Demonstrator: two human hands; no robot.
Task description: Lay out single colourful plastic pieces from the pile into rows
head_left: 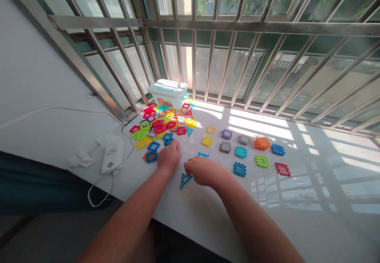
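Observation:
My left hand [170, 156] is closed in a loose fist at the front right of a heap of colourful plastic interlocking tiles [158, 126]. What its fingers hold, if anything, is hidden. Blue square tiles [152, 157] lie just left of it, and another blue tile [168, 138] sits behind it. My right hand [204, 171] is palm down with its fingers curled together. Its fingertips are right at a blue triangle tile [185, 180] on the white surface; whether they grip it cannot be seen. Behind this hand, a light-blue tile [203, 155] is partly covered.
Sorted tiles lie to the right, among them a blue stack [240, 169], an orange stack [262, 143] and a red tile [282, 169]. A lidded box [168, 92] stands behind the heap. At left lie a white power strip [113, 154] and cable; metal bars [213, 63] line the window.

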